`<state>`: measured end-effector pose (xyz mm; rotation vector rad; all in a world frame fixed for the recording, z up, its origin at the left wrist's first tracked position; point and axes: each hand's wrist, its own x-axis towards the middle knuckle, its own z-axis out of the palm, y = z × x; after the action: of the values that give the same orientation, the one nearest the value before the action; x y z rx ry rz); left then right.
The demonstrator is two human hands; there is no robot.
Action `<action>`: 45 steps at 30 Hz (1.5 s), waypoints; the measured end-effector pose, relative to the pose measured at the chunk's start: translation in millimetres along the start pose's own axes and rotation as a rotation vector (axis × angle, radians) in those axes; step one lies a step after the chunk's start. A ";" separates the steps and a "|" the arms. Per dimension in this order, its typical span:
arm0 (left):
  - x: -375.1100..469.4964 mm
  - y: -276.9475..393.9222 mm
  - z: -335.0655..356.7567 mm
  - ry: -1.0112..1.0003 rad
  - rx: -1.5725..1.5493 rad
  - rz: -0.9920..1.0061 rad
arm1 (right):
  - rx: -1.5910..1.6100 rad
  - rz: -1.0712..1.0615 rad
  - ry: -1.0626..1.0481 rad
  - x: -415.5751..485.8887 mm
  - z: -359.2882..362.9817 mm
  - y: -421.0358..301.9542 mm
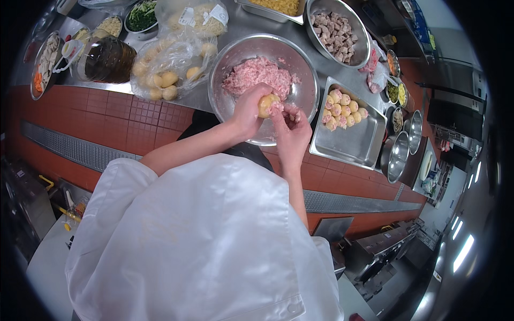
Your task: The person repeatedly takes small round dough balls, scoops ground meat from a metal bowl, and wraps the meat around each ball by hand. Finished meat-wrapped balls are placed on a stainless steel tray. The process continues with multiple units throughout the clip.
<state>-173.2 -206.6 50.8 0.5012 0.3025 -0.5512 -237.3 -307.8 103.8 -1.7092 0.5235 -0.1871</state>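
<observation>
My left hand holds a golden tofu puff ball over the near part of a large steel bowl. Pink minced meat lies in that bowl, beyond my hands. The fingertips of my right hand press a bit of mince at the ball's right side, and mince sticks to those fingers. To the right of the bowl, several balls with mince showing at their openings sit together in the back left part of a steel tray.
Left of the bowl lie plastic bags of golden balls and a large jug of dark liquid. A steel bowl of diced meat stands behind the tray. Small steel bowls stand at the right, near the counter's edge.
</observation>
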 end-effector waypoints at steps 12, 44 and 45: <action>1.8 0.4 -0.9 0.121 -0.014 -0.025 | -0.606 -0.668 -0.025 -2.7 -2.2 0.1; 5.0 2.8 -14.3 0.142 0.003 -0.066 | -0.717 -0.431 -0.232 -7.4 -12.1 -21.5; 4.5 2.6 -16.8 0.147 0.017 -0.077 | -0.718 -0.372 -0.211 -8.0 -12.0 -21.7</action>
<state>-170.4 -197.8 35.8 0.5499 0.4593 -0.5931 -244.1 -312.3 128.5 -2.4908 0.1013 -0.0820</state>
